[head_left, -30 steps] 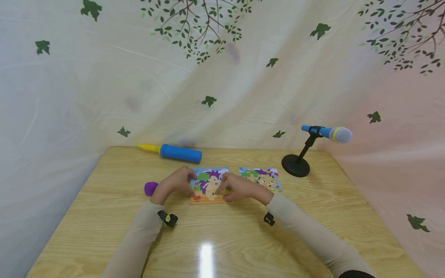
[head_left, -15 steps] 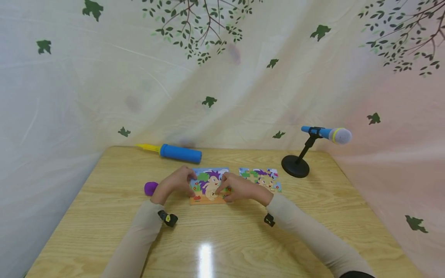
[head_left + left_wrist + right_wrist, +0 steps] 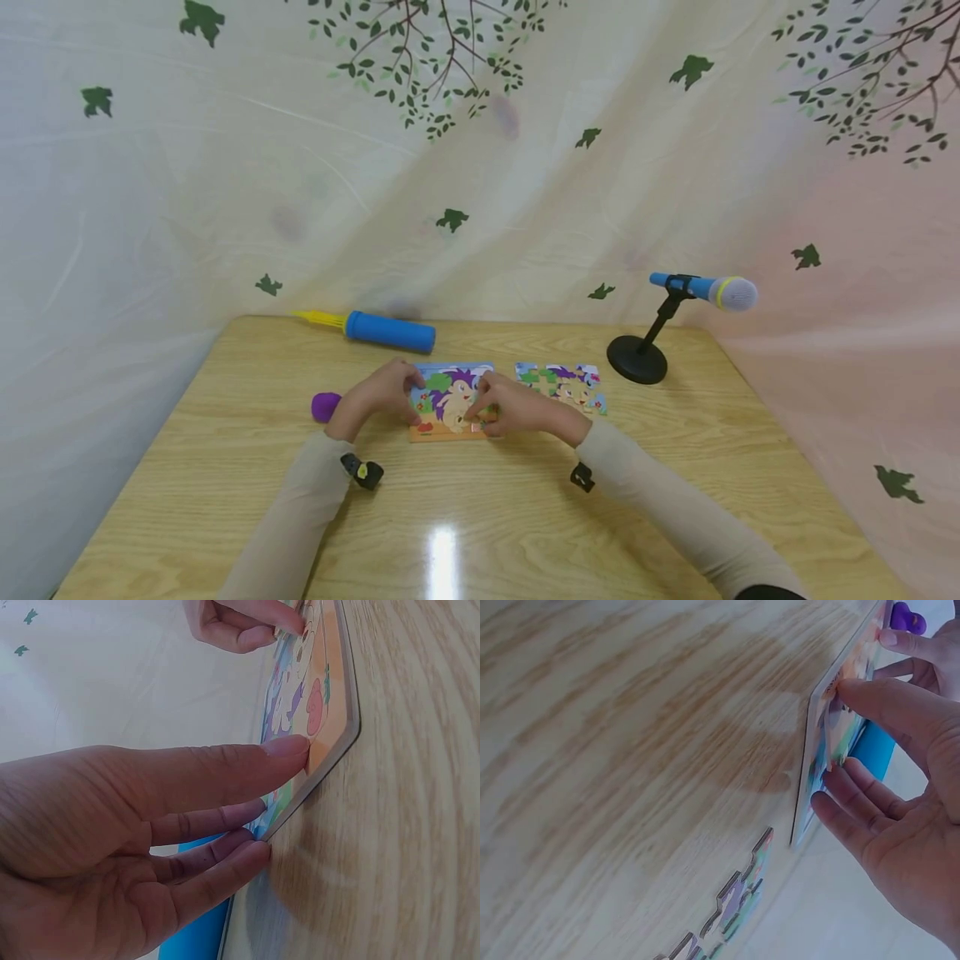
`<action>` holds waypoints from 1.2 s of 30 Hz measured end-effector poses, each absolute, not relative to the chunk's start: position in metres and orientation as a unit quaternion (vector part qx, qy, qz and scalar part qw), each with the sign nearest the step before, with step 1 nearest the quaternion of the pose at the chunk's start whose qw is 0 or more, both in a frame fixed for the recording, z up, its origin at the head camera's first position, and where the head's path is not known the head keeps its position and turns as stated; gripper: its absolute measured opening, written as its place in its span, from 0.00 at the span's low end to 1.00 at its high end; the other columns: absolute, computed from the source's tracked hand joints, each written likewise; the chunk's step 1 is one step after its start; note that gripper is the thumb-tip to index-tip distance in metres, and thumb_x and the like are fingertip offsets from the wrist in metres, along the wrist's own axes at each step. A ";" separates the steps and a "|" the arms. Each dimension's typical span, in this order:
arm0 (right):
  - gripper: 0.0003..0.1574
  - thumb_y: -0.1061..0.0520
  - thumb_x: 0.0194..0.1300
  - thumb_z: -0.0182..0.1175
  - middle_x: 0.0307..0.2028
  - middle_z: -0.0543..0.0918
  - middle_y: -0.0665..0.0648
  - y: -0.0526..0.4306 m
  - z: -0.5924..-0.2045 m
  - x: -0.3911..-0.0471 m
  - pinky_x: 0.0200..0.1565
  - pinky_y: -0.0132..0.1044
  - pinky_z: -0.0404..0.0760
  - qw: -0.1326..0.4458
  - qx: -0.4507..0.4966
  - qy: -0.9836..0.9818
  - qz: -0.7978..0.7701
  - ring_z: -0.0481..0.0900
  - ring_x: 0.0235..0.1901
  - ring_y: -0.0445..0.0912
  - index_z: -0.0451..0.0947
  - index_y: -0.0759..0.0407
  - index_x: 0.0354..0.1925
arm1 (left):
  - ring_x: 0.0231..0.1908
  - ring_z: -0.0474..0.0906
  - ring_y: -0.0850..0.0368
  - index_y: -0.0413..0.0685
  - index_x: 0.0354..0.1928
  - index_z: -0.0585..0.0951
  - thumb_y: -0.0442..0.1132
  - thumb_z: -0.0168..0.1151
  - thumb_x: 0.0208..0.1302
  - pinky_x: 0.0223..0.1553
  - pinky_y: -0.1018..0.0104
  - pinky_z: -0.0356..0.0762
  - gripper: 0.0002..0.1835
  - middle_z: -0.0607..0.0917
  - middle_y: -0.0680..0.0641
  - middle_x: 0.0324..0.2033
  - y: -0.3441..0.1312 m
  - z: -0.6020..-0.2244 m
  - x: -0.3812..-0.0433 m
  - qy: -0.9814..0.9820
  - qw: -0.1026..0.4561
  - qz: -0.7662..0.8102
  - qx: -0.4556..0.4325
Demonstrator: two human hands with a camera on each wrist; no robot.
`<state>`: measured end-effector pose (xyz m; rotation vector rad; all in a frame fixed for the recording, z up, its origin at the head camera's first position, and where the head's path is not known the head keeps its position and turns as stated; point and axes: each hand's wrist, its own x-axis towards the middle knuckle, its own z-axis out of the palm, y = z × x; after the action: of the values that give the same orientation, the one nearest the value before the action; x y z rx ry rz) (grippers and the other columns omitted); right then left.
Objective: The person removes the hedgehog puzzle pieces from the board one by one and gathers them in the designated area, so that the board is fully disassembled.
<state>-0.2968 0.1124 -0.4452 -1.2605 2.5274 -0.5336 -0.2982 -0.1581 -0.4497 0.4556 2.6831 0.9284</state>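
A jigsaw board (image 3: 444,436) with a purple-haired hedgehog picture lies flat on the table between my hands. My left hand (image 3: 381,390) rests at its left side, thumb on the picture near the front corner and straight fingers touching the side edge. On the board's right part, my right hand (image 3: 521,406) pinches a puzzle piece (image 3: 828,739) between thumb and fingertips. That piece looks slightly tilted against the board in the right wrist view; its picture is mostly hidden. Right of the board lies a group of puzzle pieces (image 3: 573,388), partly behind my right wrist.
A blue pump (image 3: 390,331) with a yellow end lies at the table's back left. A purple object (image 3: 325,407) sits beside my left wrist. At the back right stands a blue toy microphone (image 3: 701,287) on a black stand (image 3: 637,358). A patterned curtain hangs behind the table.
Both hands stay almost in place. Under my right fingers the picture at the board's right side looks slightly different, as the pinched piece has shifted or tilted a little.
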 end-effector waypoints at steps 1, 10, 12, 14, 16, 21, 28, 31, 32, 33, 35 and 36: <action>0.18 0.62 0.62 0.71 0.43 0.73 0.54 0.113 -0.445 -0.297 0.41 0.31 0.70 0.135 -0.433 0.871 -0.187 0.66 0.42 0.47 0.88 0.55 0.51 | 0.44 0.72 0.50 0.37 0.50 0.83 0.35 0.83 0.44 0.50 0.56 0.77 0.28 0.76 0.42 0.44 -0.158 -0.450 -0.298 0.924 0.135 0.321 0.156; 0.19 0.61 0.60 0.73 0.45 0.73 0.55 0.115 -0.445 -0.299 0.40 0.31 0.70 0.144 -0.418 0.874 -0.201 0.69 0.44 0.51 0.88 0.54 0.51 | 0.44 0.72 0.49 0.38 0.50 0.83 0.35 0.83 0.46 0.50 0.57 0.77 0.27 0.75 0.42 0.44 -0.156 -0.448 -0.297 0.925 0.136 0.322 0.151; 0.19 0.61 0.60 0.73 0.45 0.72 0.55 0.115 -0.444 -0.299 0.40 0.31 0.71 0.142 -0.421 0.873 -0.201 0.70 0.44 0.51 0.88 0.55 0.51 | 0.44 0.72 0.49 0.39 0.50 0.83 0.35 0.83 0.46 0.50 0.57 0.77 0.27 0.75 0.42 0.45 -0.156 -0.447 -0.297 0.925 0.137 0.323 0.148; 0.20 0.61 0.59 0.73 0.45 0.72 0.55 0.115 -0.443 -0.299 0.40 0.31 0.71 0.142 -0.423 0.872 -0.199 0.70 0.43 0.51 0.88 0.55 0.51 | 0.45 0.72 0.49 0.39 0.50 0.83 0.36 0.83 0.46 0.50 0.56 0.77 0.27 0.76 0.42 0.45 -0.157 -0.447 -0.297 0.926 0.137 0.322 0.145; 0.20 0.62 0.59 0.73 0.45 0.72 0.56 0.114 -0.441 -0.298 0.40 0.31 0.71 0.140 -0.428 0.871 -0.197 0.69 0.43 0.50 0.88 0.56 0.51 | 0.45 0.72 0.49 0.39 0.50 0.83 0.36 0.83 0.46 0.50 0.56 0.77 0.27 0.76 0.42 0.46 -0.157 -0.447 -0.297 0.926 0.136 0.322 0.145; 0.19 0.62 0.59 0.73 0.46 0.73 0.56 0.114 -0.440 -0.298 0.40 0.30 0.72 0.137 -0.436 0.869 -0.189 0.70 0.43 0.49 0.88 0.55 0.51 | 0.45 0.72 0.49 0.39 0.50 0.83 0.36 0.83 0.46 0.51 0.56 0.77 0.27 0.75 0.42 0.46 -0.157 -0.447 -0.298 0.926 0.139 0.321 0.144; 0.20 0.62 0.59 0.73 0.49 0.75 0.57 0.113 -0.441 -0.298 0.41 0.31 0.72 0.141 -0.439 0.869 -0.179 0.71 0.45 0.50 0.87 0.55 0.51 | 0.45 0.72 0.49 0.39 0.50 0.83 0.35 0.83 0.47 0.51 0.56 0.77 0.27 0.75 0.42 0.45 -0.156 -0.447 -0.298 0.926 0.144 0.318 0.144; 0.20 0.63 0.59 0.72 0.49 0.75 0.57 0.113 -0.440 -0.297 0.41 0.31 0.72 0.143 -0.433 0.872 -0.177 0.71 0.44 0.49 0.87 0.54 0.52 | 0.44 0.72 0.49 0.38 0.50 0.83 0.35 0.83 0.46 0.50 0.56 0.77 0.27 0.75 0.42 0.45 -0.156 -0.447 -0.297 0.925 0.143 0.322 0.145; 0.20 0.63 0.59 0.72 0.49 0.75 0.56 0.113 -0.440 -0.297 0.41 0.32 0.72 0.143 -0.431 0.873 -0.176 0.71 0.44 0.49 0.87 0.54 0.52 | 0.44 0.72 0.49 0.37 0.50 0.83 0.34 0.83 0.46 0.50 0.56 0.76 0.27 0.75 0.42 0.45 -0.156 -0.447 -0.297 0.924 0.143 0.322 0.146; 0.20 0.63 0.59 0.72 0.49 0.76 0.56 0.113 -0.440 -0.297 0.41 0.32 0.73 0.143 -0.429 0.875 -0.175 0.71 0.44 0.49 0.87 0.53 0.52 | 0.44 0.72 0.49 0.37 0.50 0.83 0.34 0.83 0.46 0.50 0.57 0.76 0.27 0.75 0.42 0.45 -0.156 -0.447 -0.297 0.924 0.143 0.324 0.145; 0.21 0.63 0.59 0.72 0.50 0.76 0.57 0.114 -0.441 -0.296 0.40 0.32 0.74 0.140 -0.425 0.877 -0.173 0.72 0.44 0.49 0.87 0.53 0.52 | 0.44 0.72 0.49 0.37 0.50 0.83 0.34 0.83 0.46 0.50 0.57 0.76 0.27 0.75 0.41 0.45 -0.156 -0.447 -0.297 0.924 0.143 0.324 0.145; 0.21 0.63 0.59 0.72 0.50 0.76 0.57 0.114 -0.441 -0.296 0.41 0.32 0.74 0.139 -0.423 0.879 -0.172 0.72 0.44 0.48 0.87 0.53 0.52 | 0.44 0.72 0.49 0.37 0.50 0.83 0.34 0.83 0.46 0.50 0.56 0.76 0.27 0.75 0.41 0.45 -0.156 -0.446 -0.297 0.924 0.143 0.323 0.145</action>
<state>-0.2955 0.1138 -0.4409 -1.2234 2.5396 -0.4971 -0.2965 -0.1562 -0.4465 0.4170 2.6658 0.9323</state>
